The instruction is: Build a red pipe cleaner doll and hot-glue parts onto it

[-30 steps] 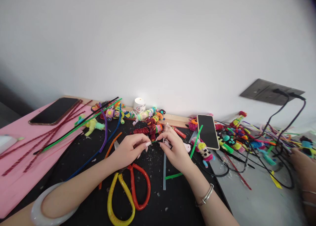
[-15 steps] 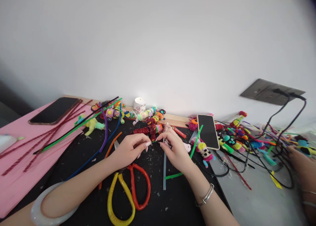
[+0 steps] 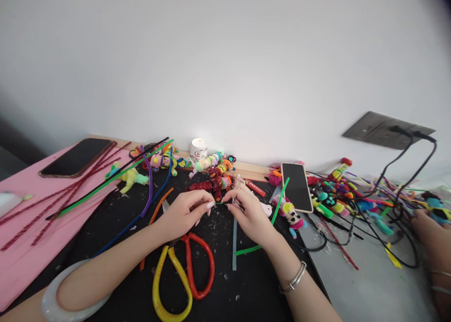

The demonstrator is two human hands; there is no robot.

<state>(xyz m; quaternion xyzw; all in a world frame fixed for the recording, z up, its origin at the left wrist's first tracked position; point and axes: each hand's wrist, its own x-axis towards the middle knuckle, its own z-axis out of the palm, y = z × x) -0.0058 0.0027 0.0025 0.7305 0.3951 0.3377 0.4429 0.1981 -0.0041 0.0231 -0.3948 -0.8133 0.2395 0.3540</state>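
My left hand (image 3: pixel 185 213) and my right hand (image 3: pixel 248 214) meet over a black mat (image 3: pixel 116 218), fingertips pinched together on a small green pipe-cleaner piece (image 3: pixel 220 202). Both hands are closed around it. Just below my left hand lie scissors with a red and a yellow loop handle (image 3: pixel 183 275). A clear glue stick (image 3: pixel 234 242) and a green pipe cleaner (image 3: pixel 275 214) lie under my right hand. A red glittery figure (image 3: pixel 207 185) sits just beyond my fingertips.
Long pipe cleaners (image 3: pixel 105 181) and small fuzzy figures (image 3: pixel 207 162) litter the mat's far side. A phone (image 3: pixel 75 157) rests on the pink sheet (image 3: pixel 31 237) at left, another phone (image 3: pixel 298 187) at right. Black cables (image 3: pixel 405 181) and another person's hand (image 3: pixel 428 228) are at far right.
Almost nothing has moved; my hands stay pinched together on the small piece. The other person's hand at far right has shifted slightly.
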